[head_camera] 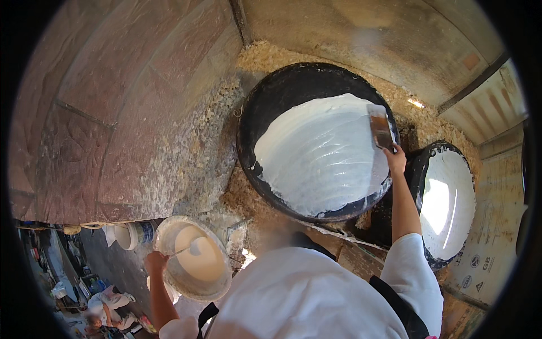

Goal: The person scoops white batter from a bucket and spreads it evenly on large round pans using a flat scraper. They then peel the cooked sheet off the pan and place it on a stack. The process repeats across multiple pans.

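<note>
My right hand [396,159] grips a wide flat brush or spreader [380,128] with a brown middle and a white-coated edge. Its edge rests on a white, paste-like layer [315,159] at the right side of a large round black pan [271,91]. Curved ridges run across this wet layer, and bare black shows mostly along the pan's far and left sides. At lower left, my left hand [156,262] holds the handle of a ladle [195,247]. The ladle's bowl sits in cream-coloured liquid [199,267] inside a pale round bucket [164,234].
Right of the pan stands a second black-rimmed round vessel [459,203] with a glossy white surface. Crusted walls [186,140] and stained panels [372,29] enclose the corner. Another white bucket [125,236] stands at left. Beyond it a person [108,307] is seated among clutter.
</note>
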A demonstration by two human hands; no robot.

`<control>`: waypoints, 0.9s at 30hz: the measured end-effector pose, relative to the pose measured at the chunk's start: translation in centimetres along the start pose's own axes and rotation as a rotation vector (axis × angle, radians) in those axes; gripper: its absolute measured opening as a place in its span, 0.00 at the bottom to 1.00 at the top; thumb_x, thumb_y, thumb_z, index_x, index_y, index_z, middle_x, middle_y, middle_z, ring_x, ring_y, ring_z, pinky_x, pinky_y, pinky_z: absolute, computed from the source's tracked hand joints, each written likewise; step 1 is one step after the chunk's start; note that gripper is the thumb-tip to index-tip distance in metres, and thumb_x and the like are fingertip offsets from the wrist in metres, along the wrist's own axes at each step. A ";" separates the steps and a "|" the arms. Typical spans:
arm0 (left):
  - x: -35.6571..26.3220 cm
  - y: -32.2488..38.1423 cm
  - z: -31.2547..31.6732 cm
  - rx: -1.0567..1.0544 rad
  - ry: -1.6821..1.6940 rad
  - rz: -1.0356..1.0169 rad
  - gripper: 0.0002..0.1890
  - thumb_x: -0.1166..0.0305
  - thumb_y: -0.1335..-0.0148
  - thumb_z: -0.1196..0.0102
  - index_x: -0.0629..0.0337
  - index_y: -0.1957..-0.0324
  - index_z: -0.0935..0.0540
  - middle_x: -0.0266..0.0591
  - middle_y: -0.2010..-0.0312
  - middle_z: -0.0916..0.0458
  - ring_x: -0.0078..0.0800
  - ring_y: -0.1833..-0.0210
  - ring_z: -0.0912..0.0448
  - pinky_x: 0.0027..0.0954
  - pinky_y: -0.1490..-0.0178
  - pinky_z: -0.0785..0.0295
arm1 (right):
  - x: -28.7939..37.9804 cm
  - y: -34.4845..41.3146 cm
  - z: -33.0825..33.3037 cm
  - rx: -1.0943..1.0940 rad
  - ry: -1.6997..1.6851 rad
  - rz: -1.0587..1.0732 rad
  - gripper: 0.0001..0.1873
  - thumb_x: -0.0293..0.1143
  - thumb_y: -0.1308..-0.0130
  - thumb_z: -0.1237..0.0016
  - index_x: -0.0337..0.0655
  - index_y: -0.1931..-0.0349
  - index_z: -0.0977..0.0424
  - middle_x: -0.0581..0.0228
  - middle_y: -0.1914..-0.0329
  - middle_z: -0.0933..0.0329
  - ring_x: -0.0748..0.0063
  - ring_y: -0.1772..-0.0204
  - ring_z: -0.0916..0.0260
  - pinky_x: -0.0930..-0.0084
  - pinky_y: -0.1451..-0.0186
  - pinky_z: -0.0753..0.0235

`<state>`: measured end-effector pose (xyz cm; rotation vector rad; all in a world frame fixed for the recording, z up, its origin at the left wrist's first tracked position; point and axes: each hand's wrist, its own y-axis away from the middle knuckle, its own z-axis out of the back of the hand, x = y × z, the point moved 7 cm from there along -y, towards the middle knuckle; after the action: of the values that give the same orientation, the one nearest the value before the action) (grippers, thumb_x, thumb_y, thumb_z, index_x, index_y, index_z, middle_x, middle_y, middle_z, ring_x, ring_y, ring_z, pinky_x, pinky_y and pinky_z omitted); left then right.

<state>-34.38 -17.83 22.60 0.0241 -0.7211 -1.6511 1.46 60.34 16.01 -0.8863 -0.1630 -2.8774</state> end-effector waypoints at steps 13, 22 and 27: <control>-1.4 0.4 2.0 -0.010 0.061 0.082 0.16 0.51 0.55 0.42 0.53 0.74 0.19 0.43 0.71 0.21 0.40 0.65 0.22 0.38 0.61 0.28 | 14.7 17.6 -10.0 0.386 0.289 0.867 0.17 0.40 0.47 0.53 0.53 0.56 0.33 0.59 0.65 0.31 0.54 0.69 0.28 0.61 0.69 0.28; -0.1 0.5 0.9 0.023 0.068 0.116 0.18 0.50 0.56 0.41 0.54 0.74 0.19 0.42 0.70 0.20 0.40 0.64 0.22 0.38 0.62 0.27 | 0.6 -3.0 -2.4 0.130 -0.254 -0.144 0.21 0.42 0.52 0.45 0.42 0.59 0.25 0.67 0.73 0.24 0.77 0.79 0.34 0.80 0.75 0.33; 0.4 0.1 1.1 0.035 0.095 0.182 0.18 0.50 0.57 0.40 0.55 0.73 0.19 0.43 0.70 0.20 0.41 0.65 0.22 0.39 0.62 0.27 | 10.4 8.2 -9.2 0.568 -0.474 0.395 0.18 0.41 0.44 0.53 0.40 0.57 0.28 0.63 0.72 0.25 0.69 0.71 0.30 0.74 0.66 0.30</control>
<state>-34.84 -17.70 23.69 0.0597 -0.6602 -1.4537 -10.96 50.07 14.85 -1.2685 -0.7135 -2.0494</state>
